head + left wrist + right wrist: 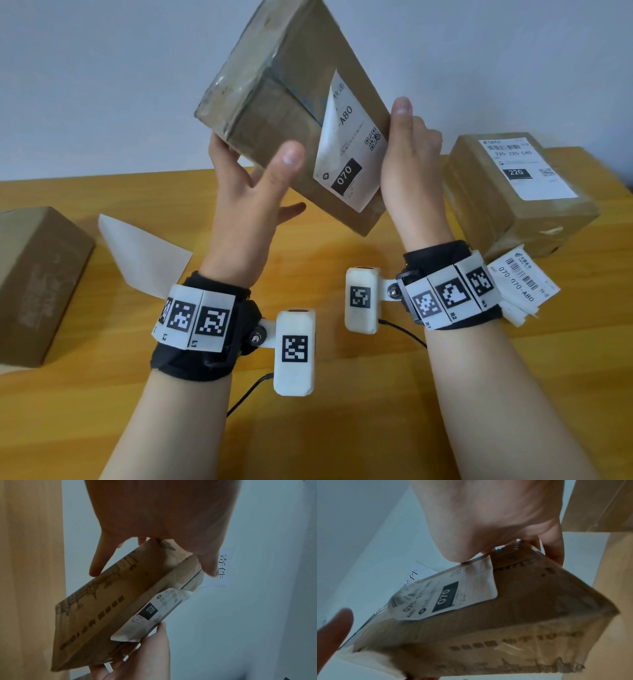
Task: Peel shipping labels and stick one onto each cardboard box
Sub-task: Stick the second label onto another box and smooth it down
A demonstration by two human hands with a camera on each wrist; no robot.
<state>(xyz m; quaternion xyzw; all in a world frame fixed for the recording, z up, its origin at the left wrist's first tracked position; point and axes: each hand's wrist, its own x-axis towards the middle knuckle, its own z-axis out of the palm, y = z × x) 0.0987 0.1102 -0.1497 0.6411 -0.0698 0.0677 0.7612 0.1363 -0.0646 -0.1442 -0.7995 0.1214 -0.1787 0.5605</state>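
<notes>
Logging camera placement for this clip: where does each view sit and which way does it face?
Head: worn on the head, facing forward and down at the raised box over the table; both forearms, left hand, right hand.
Left wrist: along the left hand toward the box and wall.
Right wrist: along the right hand, up at the box.
All three share the 070 label.

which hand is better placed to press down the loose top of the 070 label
Left, probably. The right hand grips the lifted box by its edge beside the 070 label, so it is occupied. The left hand lies open under the box, its thumb free near the curling flap.
</notes>
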